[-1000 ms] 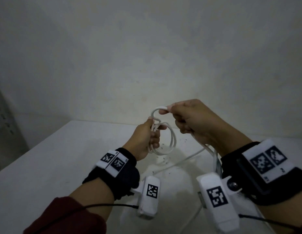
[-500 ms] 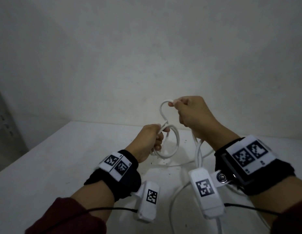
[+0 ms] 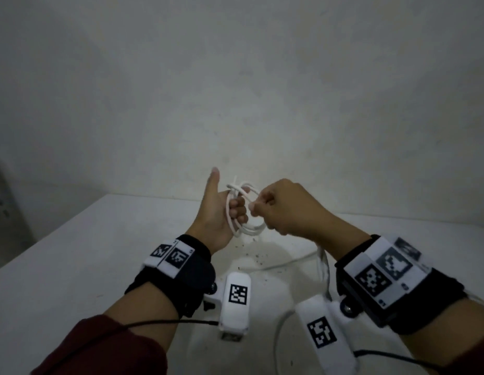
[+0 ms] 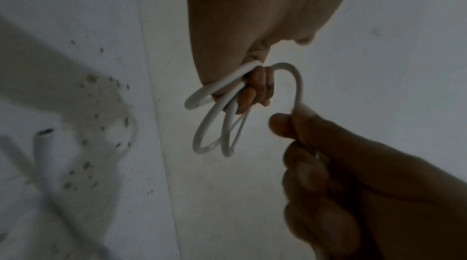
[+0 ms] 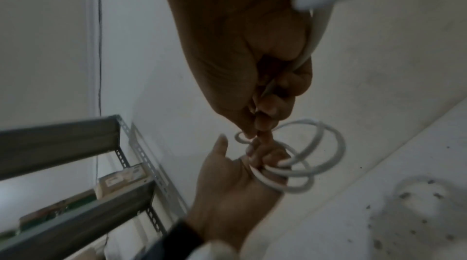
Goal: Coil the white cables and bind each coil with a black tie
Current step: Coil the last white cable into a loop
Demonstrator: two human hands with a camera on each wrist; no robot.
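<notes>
A white cable coil [image 3: 244, 226] [image 4: 215, 130] [image 5: 303, 164] of a few loops hangs over the curled fingers of my left hand [image 3: 224, 215] [image 5: 242, 172] above the white table [image 3: 73, 266]. That hand's thumb sticks straight up. My right hand [image 3: 278, 209] [image 4: 316, 154] [image 5: 257, 88] pinches the same cable right beside the coil, and the loose cable tail [image 3: 289, 262] runs through its fist down to the table. No black tie shows in any view.
A grey metal shelving rack [image 5: 76, 174] with boxes stands to the left of the table, against the white wall. Dark specks [image 3: 251, 255] dot the tabletop under the hands. A white cable end [image 4: 44, 144] lies blurred on the table.
My right hand came down from above the left hand and brought a fresh loop onto the coil. The left thumb lifted off the coil and now points up.
</notes>
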